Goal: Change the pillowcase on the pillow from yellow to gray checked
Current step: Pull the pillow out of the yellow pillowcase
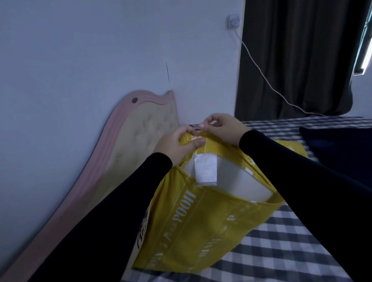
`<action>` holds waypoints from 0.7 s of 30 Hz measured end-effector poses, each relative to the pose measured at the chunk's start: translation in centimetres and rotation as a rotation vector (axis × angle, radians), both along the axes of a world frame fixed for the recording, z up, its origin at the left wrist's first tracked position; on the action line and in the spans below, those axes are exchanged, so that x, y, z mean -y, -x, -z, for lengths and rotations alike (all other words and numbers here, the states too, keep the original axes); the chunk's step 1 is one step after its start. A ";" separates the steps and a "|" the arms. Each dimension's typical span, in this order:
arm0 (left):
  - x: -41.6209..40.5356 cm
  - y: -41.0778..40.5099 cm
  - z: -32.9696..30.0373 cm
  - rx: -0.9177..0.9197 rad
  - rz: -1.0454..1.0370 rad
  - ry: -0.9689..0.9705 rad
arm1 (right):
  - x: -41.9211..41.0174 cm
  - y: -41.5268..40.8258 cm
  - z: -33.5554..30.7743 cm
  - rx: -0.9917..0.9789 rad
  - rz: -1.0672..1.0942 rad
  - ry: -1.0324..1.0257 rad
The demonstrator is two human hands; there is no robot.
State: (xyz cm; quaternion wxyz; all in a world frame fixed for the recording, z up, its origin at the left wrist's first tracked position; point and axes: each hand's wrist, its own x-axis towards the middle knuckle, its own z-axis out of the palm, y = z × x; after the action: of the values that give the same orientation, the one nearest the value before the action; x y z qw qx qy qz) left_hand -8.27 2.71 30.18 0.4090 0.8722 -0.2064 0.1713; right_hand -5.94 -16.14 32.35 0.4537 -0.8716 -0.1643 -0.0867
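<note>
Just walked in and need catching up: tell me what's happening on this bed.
A person is working on the yellow pillowcase. The left hand and right hand both pinch its upper edge. The case is open, showing the white pillow and its label inside, over the gray checked sheet.

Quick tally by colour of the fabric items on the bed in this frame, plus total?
Yellow: 1, the yellow pillowcase, pinched at its open edge by the left hand and right hand
White: 1, the pillow inside it
Gray checked: 1, the sheet
Dark navy: 1, the bedding
Total: 4
</note>
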 end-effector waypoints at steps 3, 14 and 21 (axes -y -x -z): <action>0.2 -0.7 -0.1 -0.095 -0.015 0.118 | 0.4 1.6 0.9 0.134 -0.077 0.048; -1.0 -0.9 -0.2 -0.474 0.022 -0.031 | 0.6 2.4 0.8 -0.146 -0.126 0.302; -2.2 0.3 -0.2 0.044 -0.207 0.211 | -0.3 -0.4 0.6 -0.134 -0.105 0.146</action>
State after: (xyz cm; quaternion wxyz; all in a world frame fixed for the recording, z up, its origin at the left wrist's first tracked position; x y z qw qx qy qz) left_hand -8.57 4.92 30.34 0.4740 0.8371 -0.1050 0.2522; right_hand -5.56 -15.84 31.71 0.4030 -0.8963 -0.1848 0.0079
